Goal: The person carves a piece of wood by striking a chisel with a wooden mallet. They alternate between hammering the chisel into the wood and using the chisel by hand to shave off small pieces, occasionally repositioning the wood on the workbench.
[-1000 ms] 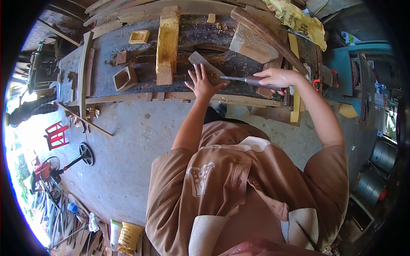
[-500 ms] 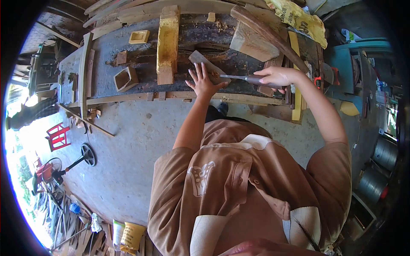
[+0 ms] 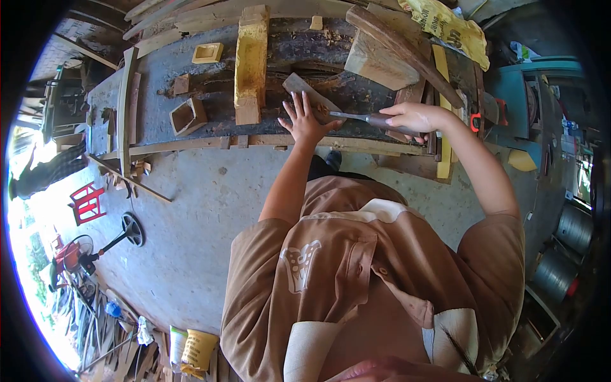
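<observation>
My left hand (image 3: 303, 125) presses down with spread fingers on a small flat wooden board (image 3: 318, 97) on the workbench (image 3: 216, 130). In my right hand (image 3: 417, 117) is a chisel (image 3: 375, 119), gripped by its dark handle, its metal blade pointing left. The blade's tip reaches the board just right of my left fingers, where some shavings seem to lie. Whether the tip bites into the wood is too small to tell. A long yellowish hollowed wooden block (image 3: 249, 70) lies to the left of my left hand.
Left on the bench are a hollow wooden box (image 3: 188, 118) and a small yellow wooden tray (image 3: 207, 54). Behind my right hand lie a thick wood block (image 3: 382, 63) and a long wooden bar (image 3: 404, 51). A red stool (image 3: 87, 204) and a fan (image 3: 76, 253) stand at left; a person (image 3: 51, 172) is beyond.
Hardly anything differs. The chisel and my right hand have shifted very slightly; my left hand stays on the board. The person at far left has moved a little.
</observation>
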`<state>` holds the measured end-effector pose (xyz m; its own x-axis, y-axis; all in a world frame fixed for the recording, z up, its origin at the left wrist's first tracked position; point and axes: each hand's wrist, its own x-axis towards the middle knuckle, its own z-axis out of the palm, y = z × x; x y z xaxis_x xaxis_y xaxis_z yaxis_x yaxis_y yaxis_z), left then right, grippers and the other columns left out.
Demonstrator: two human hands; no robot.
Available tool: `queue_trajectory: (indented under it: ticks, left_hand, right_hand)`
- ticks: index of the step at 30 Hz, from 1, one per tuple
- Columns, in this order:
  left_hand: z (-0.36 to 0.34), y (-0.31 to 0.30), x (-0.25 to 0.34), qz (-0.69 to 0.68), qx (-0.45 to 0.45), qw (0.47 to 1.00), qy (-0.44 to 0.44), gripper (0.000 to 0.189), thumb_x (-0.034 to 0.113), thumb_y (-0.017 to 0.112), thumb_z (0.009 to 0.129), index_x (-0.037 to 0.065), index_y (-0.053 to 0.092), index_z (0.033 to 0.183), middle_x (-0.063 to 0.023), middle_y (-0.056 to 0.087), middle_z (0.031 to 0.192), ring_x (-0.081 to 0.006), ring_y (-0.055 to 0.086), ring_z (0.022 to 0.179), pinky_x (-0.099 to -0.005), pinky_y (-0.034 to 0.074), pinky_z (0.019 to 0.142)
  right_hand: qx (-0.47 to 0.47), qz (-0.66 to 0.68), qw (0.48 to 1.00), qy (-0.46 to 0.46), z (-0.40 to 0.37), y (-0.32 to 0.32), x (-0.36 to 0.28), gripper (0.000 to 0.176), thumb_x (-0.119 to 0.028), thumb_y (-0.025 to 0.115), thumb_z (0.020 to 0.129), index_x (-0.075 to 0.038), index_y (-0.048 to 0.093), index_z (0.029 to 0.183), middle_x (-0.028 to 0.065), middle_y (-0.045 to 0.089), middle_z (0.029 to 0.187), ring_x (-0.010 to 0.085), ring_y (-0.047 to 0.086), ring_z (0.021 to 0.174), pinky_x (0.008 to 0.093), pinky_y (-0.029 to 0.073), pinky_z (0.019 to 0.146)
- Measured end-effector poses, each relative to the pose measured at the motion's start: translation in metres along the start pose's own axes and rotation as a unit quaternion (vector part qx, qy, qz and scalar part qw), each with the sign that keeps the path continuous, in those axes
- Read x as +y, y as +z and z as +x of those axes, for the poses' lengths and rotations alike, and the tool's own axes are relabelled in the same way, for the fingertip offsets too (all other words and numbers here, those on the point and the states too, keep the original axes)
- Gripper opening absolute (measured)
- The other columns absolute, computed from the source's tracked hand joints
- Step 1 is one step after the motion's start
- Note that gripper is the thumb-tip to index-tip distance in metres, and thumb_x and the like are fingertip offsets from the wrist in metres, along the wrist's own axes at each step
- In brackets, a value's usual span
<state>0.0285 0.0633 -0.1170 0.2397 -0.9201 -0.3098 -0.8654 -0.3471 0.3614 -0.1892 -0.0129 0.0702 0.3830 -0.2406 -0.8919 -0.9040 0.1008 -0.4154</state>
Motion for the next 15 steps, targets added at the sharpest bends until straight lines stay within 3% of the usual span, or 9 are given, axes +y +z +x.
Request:
queue_trajectory:
  ticks: [7,14,15]
  left_hand:
    - [0.000,-0.001,-0.001,-0.006,-0.006,1.000,0.003,0.128,0.075,0.066,0.047,0.015,0.007,0.143,-0.0096,0.001,0.149,-0.0360,-0.002,0.136,-0.0642,0.005,0.101]
    - [-0.001,-0.001,0.000,-0.009,-0.004,1.000,0.001,0.127,0.072,0.068,0.048,0.015,0.007,0.143,-0.0099,0.001,0.149,-0.0363,-0.001,0.136,-0.0647,0.005,0.100]
    - [-0.001,-0.002,0.001,-0.006,-0.007,1.000,-0.001,0.126,0.072,0.068,0.048,0.015,0.007,0.143,-0.0099,0.001,0.149,-0.0364,-0.001,0.136,-0.0646,0.005,0.100]
  right_hand:
    - [0.020,0.011,1.000,0.015,0.004,0.003,-0.004,0.047,-0.023,0.038,0.091,-0.016,0.031,0.138,0.0039,0.051,0.063,0.0103,0.048,0.044,0.0241,0.040,0.036]
    - [-0.017,-0.038,0.998,0.043,0.011,-0.010,-0.028,0.047,-0.025,0.037,0.092,-0.010,0.032,0.136,0.0084,0.060,0.080,0.0136,0.054,0.046,0.0257,0.043,0.037]
    - [-0.006,-0.051,0.998,0.046,0.008,-0.011,-0.034,0.040,-0.026,0.037,0.091,-0.011,0.038,0.129,0.0078,0.059,0.077,0.0136,0.055,0.048,0.0264,0.045,0.039]
